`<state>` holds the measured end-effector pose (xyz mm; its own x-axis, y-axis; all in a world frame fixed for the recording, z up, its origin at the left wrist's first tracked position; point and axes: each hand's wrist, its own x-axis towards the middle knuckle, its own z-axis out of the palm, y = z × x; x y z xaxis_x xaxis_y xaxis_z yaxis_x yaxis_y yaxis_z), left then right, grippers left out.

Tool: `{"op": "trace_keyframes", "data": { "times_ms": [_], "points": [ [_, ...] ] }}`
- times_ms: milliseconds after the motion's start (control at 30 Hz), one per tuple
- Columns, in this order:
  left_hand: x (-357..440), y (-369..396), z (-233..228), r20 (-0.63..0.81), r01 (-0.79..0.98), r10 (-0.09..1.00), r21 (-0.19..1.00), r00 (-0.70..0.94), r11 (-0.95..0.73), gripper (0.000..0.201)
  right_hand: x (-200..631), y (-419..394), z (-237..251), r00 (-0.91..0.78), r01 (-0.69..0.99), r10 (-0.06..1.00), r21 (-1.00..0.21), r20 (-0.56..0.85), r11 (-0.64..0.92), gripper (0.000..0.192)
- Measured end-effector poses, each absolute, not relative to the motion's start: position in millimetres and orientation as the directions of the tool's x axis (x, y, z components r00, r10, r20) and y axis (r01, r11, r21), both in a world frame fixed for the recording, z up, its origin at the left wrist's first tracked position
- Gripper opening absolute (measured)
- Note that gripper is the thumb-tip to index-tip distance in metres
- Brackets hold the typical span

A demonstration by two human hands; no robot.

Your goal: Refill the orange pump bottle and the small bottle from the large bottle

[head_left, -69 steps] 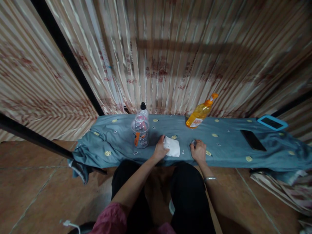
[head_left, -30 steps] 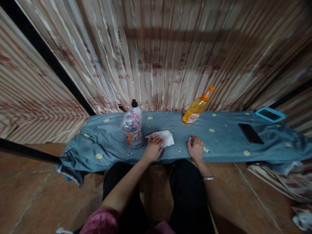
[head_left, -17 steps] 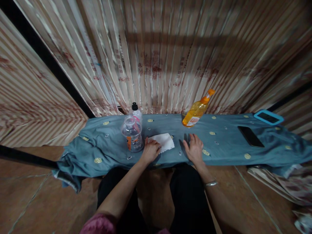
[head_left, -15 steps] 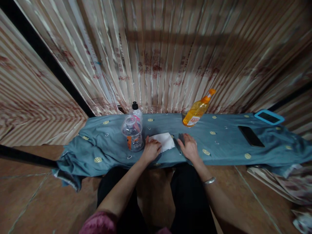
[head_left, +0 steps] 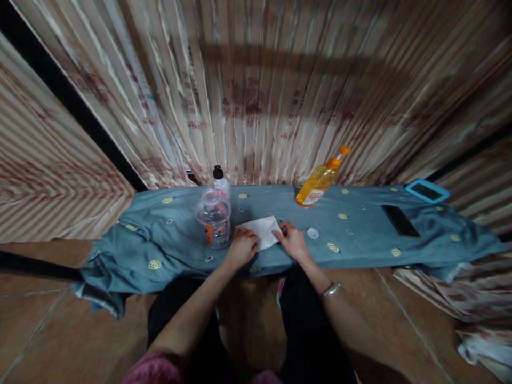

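Both hands on a white tissue (head_left: 262,231) spread over the blue cloth (head_left: 360,240).
Clear bottle (head_left: 215,218) at nine o'clock, cap (head_left: 312,233) at three; left hand (head_left: 241,249) and right hand (head_left: 294,242) press flat, fingers loosely spread — tissue looks light, limp, tear-prone; best pinched at the corners.

Long cloth-covered bench (head_left: 360,250) runs across, curtain (head_left: 260,90) hanging right behind it. At the middle lies a paper napkin (head_left: 262,231), left hand (head_left: 241,248) on its near-left corner, right hand (head_left: 293,241) touching its right edge. Just left of the napkin stands an uncapped bottle (head_left: 215,220), a capped bottle (head_left: 220,181) directly behind it. Right of the right hand sits a small cap (head_left: 312,233). Further back and right leans a dish-soap bottle (head_left: 319,181). Far right, a phone (head_left: 400,221), then a cased phone (head_left: 426,191) at the back edge.
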<state>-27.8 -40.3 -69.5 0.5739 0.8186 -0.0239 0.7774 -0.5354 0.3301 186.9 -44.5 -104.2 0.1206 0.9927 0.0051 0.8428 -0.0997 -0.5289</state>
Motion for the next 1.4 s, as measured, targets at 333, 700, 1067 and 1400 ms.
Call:
{"op": "trace_keyframes", "data": {
  "times_ms": [333, 700, 1067, 1400],
  "points": [
    [-41, -53, -74, 0.100, 0.732, 0.820, 0.398, 0.564, -0.553, 0.022, 250, -61, -105, 0.407, 0.887, 0.878, -0.339, 0.253, -0.313, 0.048],
    [-77, -100, -42, 0.678, 0.597, 0.646, 0.369, 0.351, -0.712, 0.057, 258, -56, -118, 0.420, 0.884, 0.893, -0.295, 0.164, -0.362, 0.046],
    [-114, -62, -44, 0.699, 0.630, 0.707, 0.598, -0.109, -0.495, 0.112, 197, -40, -71, 0.211, 0.862, 0.922, -0.506, 0.326, -0.018, 0.049],
    [-105, -49, -75, 0.343, 0.462, 0.923, 0.856, -0.176, -0.230, 0.128, 69, 91, 2, -0.115, 0.596, 0.907, -0.702, 0.405, 0.390, 0.047]
  ]
}}
